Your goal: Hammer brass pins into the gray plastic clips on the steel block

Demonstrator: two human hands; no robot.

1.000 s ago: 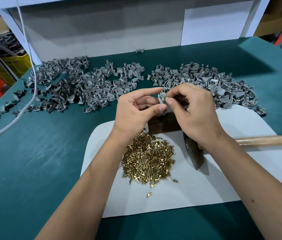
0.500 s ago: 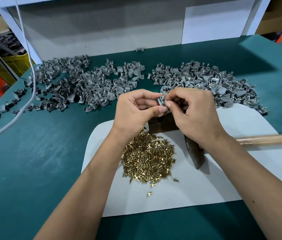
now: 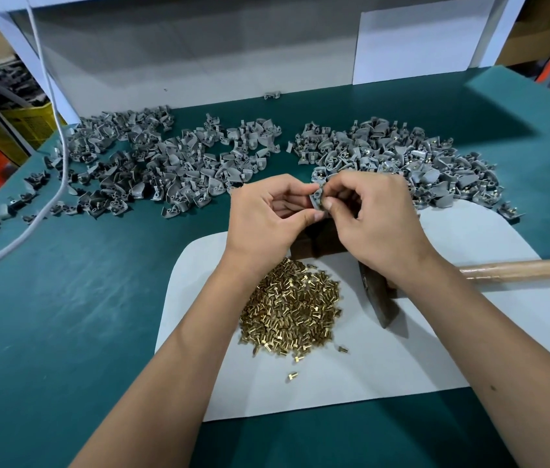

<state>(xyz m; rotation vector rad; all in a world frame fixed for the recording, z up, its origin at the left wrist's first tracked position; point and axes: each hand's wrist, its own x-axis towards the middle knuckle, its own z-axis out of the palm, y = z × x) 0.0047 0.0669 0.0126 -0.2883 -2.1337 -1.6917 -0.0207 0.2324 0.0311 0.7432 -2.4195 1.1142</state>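
Green matting covers the bench (image 3: 64, 332), with a white sheet (image 3: 402, 359) laid at its centre and a pale backboard (image 3: 199, 55) at twelve o'clock. Both hands are raised above the far edge of the sheet. Left hand (image 3: 267, 217) and right hand (image 3: 375, 221) meet at one gray clip (image 3: 317, 197) — each pinches it between thumb and curled fingers. Whether a pin sits in that clip cannot be told. Directly beneath the hands, partly hidden, stands the dark steel block (image 3: 314, 241). At six o'clock from the block lies the heap of brass pins (image 3: 290, 309), a few strays just beside it on the sheet. At four o'clock from the block the hammer (image 3: 378, 298) lies flat — head on the sheet, wooden handle running toward three o'clock under the right wrist. Two spreads of clips lie on the matting: a left pile (image 3: 165, 163) at eleven o'clock and a right pile (image 3: 419, 157) at one o'clock, brass showing in the latter. A white cable (image 3: 47, 136) hangs at nine o'clock.
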